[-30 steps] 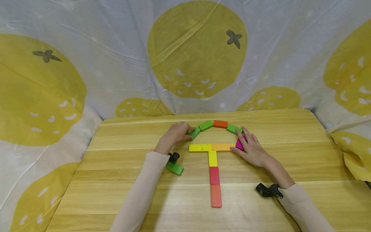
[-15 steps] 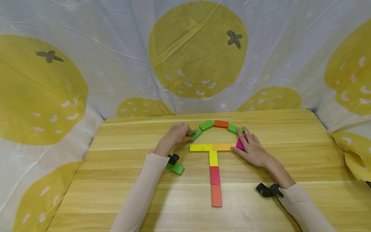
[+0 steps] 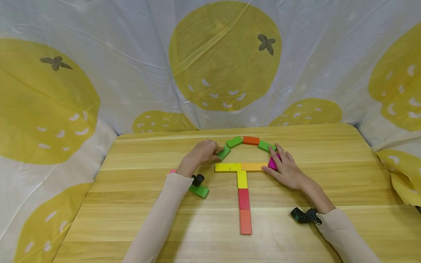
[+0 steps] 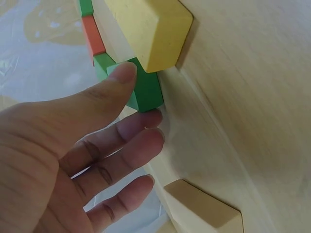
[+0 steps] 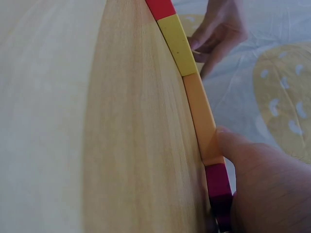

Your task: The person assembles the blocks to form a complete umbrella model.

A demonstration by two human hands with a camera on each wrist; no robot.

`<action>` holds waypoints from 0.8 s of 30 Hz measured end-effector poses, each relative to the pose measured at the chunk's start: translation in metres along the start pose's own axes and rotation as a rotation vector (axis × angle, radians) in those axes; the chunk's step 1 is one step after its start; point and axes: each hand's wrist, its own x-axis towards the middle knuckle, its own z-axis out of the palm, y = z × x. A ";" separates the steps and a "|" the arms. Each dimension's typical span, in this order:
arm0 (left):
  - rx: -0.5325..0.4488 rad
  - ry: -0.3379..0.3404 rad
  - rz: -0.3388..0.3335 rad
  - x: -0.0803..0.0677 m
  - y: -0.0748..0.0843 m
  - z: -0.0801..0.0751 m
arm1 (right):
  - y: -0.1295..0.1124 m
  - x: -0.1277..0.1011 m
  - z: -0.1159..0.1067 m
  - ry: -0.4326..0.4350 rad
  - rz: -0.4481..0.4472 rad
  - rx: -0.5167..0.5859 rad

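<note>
fingers (image 3: 215, 149) of my left hand (image 3: 200, 154) pinch the end green block (image 3: 224, 152) of the arc, thumb and fingertips curled round it; over the last second that hand has crept a little to the right and nudged the block closer to the next green block (image 3: 234, 142), so the arc's left leg is tightening toward the yellow block (image 3: 227, 167). in the head view my right hand (image 3: 287, 168) has not moved: flat on the table (image 3: 329, 168), straight fingers pressing the magenta block (image 3: 272, 163) at the orange bar (image 3: 253, 167)'s end. the stem below, yellow (image 3: 242, 179), red (image 3: 243, 199) and orange-red (image 3: 245, 221), lies undisturbed, and a loose green block (image 3: 198, 190) sits by my left sleeve.

from the left wrist, my thumb (image 4: 114, 85) lies on top of the green block (image 4: 143, 92) and my fingers (image 4: 141, 121) meet it from below; it sits just beside the yellow block (image 4: 150, 29)'s corner.

from the right wrist, my thumb (image 5: 233, 143) touches the orange bar (image 5: 200, 119) where it meets the magenta block (image 5: 218, 187). i judge the outline nearly closed on the left.
</note>
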 end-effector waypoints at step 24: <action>0.036 0.012 -0.048 0.005 0.001 0.000 | -0.001 0.000 -0.001 0.006 -0.008 -0.004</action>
